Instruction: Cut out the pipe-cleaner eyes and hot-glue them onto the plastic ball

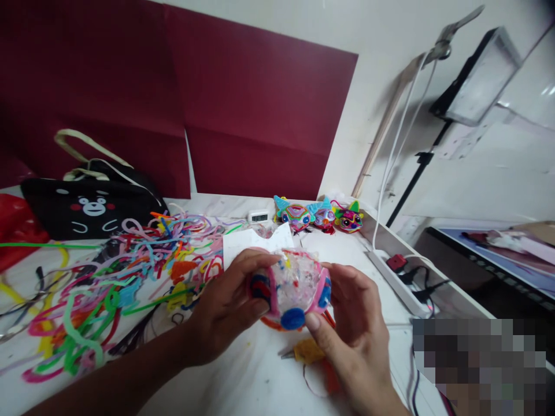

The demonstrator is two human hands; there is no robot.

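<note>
Between my two hands is a rounded, clear plastic craft figure [295, 284], partly covered with pink, blue and red fuzzy stems. A blue coiled disc sits at its near lower end. My left hand [236, 294] grips its left side, thumb below and fingers over the top. On the right side my right hand [353, 326] closes on it, with the thumb tip beside the blue disc. Below the figure lies a yellow tool with a metal tip [303, 350], perhaps a glue gun, partly hidden by my right hand.
Tangled colourful pipe cleaners [125, 277] spread over the left of the table. At the back stand several finished fuzzy figures [299, 216] and a small digital timer [259, 217]. A black bear-face bag [93, 205] is far left; a power strip [399, 283] with cables lies right.
</note>
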